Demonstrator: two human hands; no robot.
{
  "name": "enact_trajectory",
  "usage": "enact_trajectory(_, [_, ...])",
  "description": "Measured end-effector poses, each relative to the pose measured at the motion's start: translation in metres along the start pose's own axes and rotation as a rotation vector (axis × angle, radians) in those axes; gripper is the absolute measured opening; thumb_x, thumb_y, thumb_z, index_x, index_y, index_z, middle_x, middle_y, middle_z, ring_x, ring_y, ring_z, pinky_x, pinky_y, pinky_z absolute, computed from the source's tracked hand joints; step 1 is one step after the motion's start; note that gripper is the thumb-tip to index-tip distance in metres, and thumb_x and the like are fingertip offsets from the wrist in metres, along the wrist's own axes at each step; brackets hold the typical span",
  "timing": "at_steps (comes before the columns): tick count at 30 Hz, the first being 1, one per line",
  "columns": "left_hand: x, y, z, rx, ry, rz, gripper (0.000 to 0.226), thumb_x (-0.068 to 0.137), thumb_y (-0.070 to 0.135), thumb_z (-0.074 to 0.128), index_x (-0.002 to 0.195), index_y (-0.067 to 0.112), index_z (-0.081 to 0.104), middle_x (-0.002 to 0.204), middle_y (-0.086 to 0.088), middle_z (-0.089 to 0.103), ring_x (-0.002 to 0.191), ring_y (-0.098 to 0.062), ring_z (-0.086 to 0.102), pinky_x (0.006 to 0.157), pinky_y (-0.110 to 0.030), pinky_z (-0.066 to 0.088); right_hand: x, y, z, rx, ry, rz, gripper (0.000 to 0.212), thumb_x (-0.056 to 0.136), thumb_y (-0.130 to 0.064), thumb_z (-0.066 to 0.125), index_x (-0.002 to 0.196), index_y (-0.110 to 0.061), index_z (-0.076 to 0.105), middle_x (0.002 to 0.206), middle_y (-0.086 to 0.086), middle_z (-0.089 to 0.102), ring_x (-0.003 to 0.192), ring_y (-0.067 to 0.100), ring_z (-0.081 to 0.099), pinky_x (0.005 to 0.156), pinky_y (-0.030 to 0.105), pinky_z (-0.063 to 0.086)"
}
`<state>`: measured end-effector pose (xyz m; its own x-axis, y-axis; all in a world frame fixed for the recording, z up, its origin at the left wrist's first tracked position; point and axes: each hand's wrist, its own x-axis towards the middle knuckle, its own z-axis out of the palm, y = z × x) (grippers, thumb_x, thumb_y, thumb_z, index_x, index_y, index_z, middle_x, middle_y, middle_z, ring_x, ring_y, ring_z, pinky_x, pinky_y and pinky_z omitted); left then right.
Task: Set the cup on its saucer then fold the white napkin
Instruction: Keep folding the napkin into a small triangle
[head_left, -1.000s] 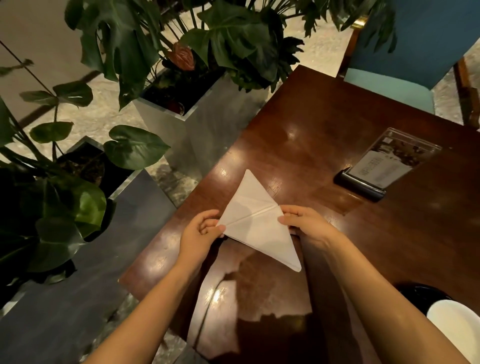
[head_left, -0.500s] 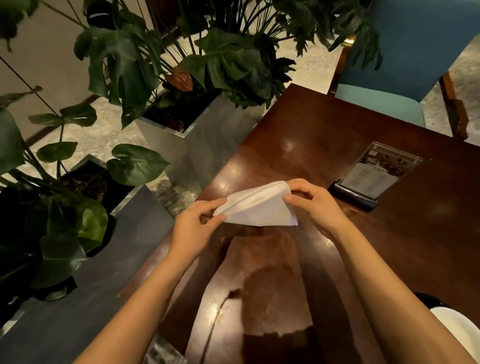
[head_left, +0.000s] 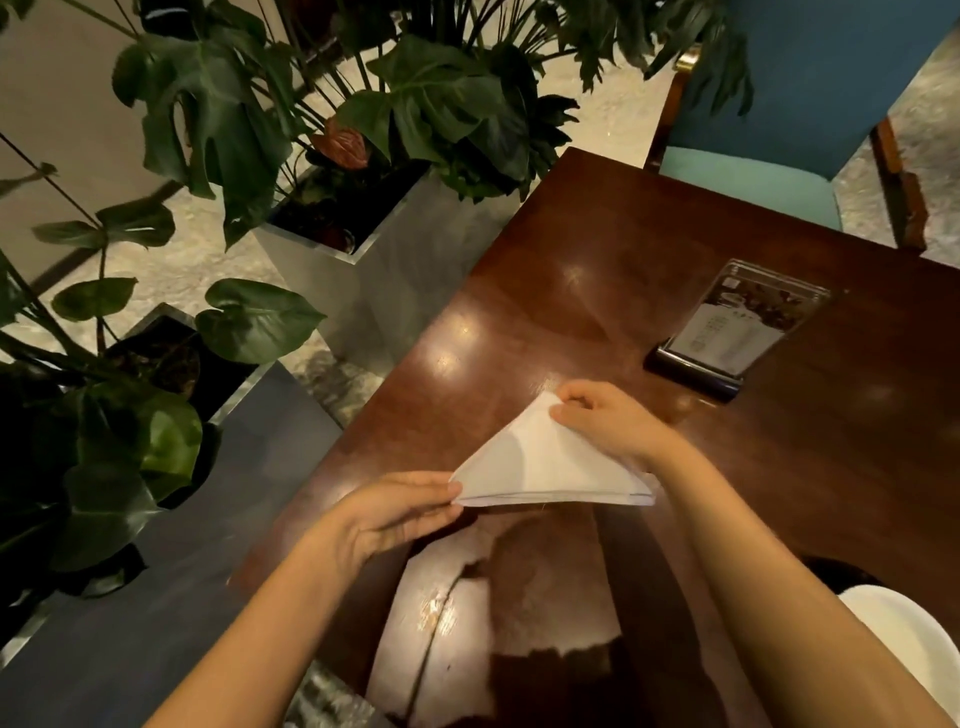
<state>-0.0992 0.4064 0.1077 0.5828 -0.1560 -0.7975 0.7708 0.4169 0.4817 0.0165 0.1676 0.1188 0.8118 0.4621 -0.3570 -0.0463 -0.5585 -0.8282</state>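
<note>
- White napkin (head_left: 545, 462), folded into a triangle, flat on dark wood table (head_left: 597, 270), held between both hands.
- Left hand (head_left: 387, 512) just left of napkin's near-left corner, fingertips pinching that corner; thumb side hidden, so grip only partly visible.
- Right hand (head_left: 610, 423) on far point and right edge of napkin, fingers curled, pressing cloth down; wrist covering right edge.
- Long folded edge running from left hand's fingertips across to a point below right wrist, layers showing as thin lines.
- Acrylic menu stand (head_left: 727, 327) beyond right hand, well apart from napkin.
- White dish (head_left: 904, 644) with dark rim behind it, near right forearm at lower right edge; cannot tell whether cup or saucer.
- Potted plants (head_left: 363, 119) in grey planters beyond left hand, off table.
- Blue chair (head_left: 779, 104) at far side of table.
</note>
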Motion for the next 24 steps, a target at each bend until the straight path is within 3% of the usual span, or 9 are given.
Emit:
enact_trajectory(3, [0.018, -0.014, -0.006, -0.058, 0.106, -0.029, 0.013, 0.084, -0.009, 0.057, 0.083, -0.001, 0.067, 0.069, -0.012, 0.073, 0.060, -0.015, 0.070, 0.058, -0.021, 0.058, 0.020, 0.027, 0.034, -0.171, 0.012, 0.066, 0.015, 0.093, -0.021, 0.048, 0.080, -0.015, 0.053, 0.081, -0.001, 0.051, 0.071, 0.014, 0.045, 0.054, 0.020, 0.031])
enact_trajectory(6, [0.030, -0.023, -0.005, -0.034, 0.200, 0.043, 0.012, 0.086, -0.009, 0.055, 0.086, -0.002, 0.064, 0.068, -0.010, 0.072, 0.058, -0.014, 0.069, 0.057, -0.019, 0.058, 0.030, 0.042, 0.058, -0.208, 0.098, 0.110, 0.012, 0.095, -0.019, 0.045, 0.098, -0.011, 0.055, 0.094, 0.002, 0.055, 0.081, 0.017, 0.048, 0.055, 0.025, 0.031])
enact_trajectory(10, [0.036, -0.032, 0.002, 0.015, 0.277, 0.185, 0.023, 0.082, -0.008, 0.062, 0.105, -0.008, 0.060, 0.085, -0.014, 0.065, 0.074, -0.020, 0.064, 0.061, -0.020, 0.058, 0.030, 0.048, 0.065, -0.232, 0.116, 0.094, 0.026, 0.094, -0.022, 0.050, 0.116, -0.009, 0.052, 0.113, 0.007, 0.054, 0.102, 0.023, 0.051, 0.079, 0.027, 0.035])
enact_trajectory(13, [0.038, -0.039, 0.000, 0.361, 0.371, 0.320, 0.043, 0.073, -0.004, 0.074, 0.113, 0.003, 0.061, 0.087, -0.006, 0.065, 0.070, -0.011, 0.063, 0.066, -0.014, 0.054, 0.019, 0.056, 0.053, -0.210, 0.106, 0.061, 0.027, 0.092, -0.025, 0.053, 0.115, -0.013, 0.057, 0.115, 0.008, 0.053, 0.100, 0.018, 0.052, 0.083, 0.025, 0.038])
enact_trajectory(16, [0.041, -0.038, 0.000, 0.811, 0.441, 0.493, 0.053, 0.070, 0.007, 0.078, 0.119, 0.015, 0.060, 0.099, -0.003, 0.063, 0.058, 0.002, 0.056, 0.060, -0.002, 0.042, -0.010, 0.069, 0.039, -0.083, 0.261, 0.086, 0.025, 0.090, -0.022, 0.057, 0.113, -0.014, 0.059, 0.103, 0.002, 0.058, 0.083, 0.009, 0.054, 0.071, 0.014, 0.040])
enact_trajectory(18, [0.044, -0.037, -0.002, 1.042, 0.446, 0.598, 0.049, 0.072, 0.014, 0.077, 0.118, 0.021, 0.061, 0.104, -0.001, 0.061, 0.060, -0.002, 0.055, 0.060, -0.005, 0.039, -0.038, 0.080, 0.035, -0.003, 0.321, 0.103, 0.021, 0.089, -0.022, 0.060, 0.110, -0.018, 0.058, 0.095, -0.005, 0.061, 0.081, 0.006, 0.055, 0.066, 0.009, 0.043])
enact_trajectory(22, [0.049, -0.034, -0.009, 1.234, 0.397, 0.732, 0.037, 0.078, 0.020, 0.072, 0.113, 0.028, 0.064, 0.093, 0.005, 0.057, 0.074, -0.007, 0.052, 0.066, -0.018, 0.036, -0.083, 0.089, 0.042, -0.057, 0.278, 0.084, 0.022, 0.082, -0.027, 0.069, 0.097, -0.038, 0.056, 0.093, -0.015, 0.062, 0.083, -0.001, 0.058, 0.067, 0.010, 0.045])
enact_trajectory(24, [0.052, -0.031, -0.012, 1.277, 0.372, 0.772, 0.033, 0.082, 0.021, 0.069, 0.114, 0.026, 0.065, 0.095, 0.005, 0.058, 0.083, -0.010, 0.054, 0.070, -0.020, 0.038, -0.089, 0.090, 0.049, -0.112, 0.280, 0.091, 0.023, 0.082, -0.024, 0.068, 0.094, -0.039, 0.056, 0.093, -0.017, 0.061, 0.083, -0.006, 0.056, 0.066, 0.007, 0.044])
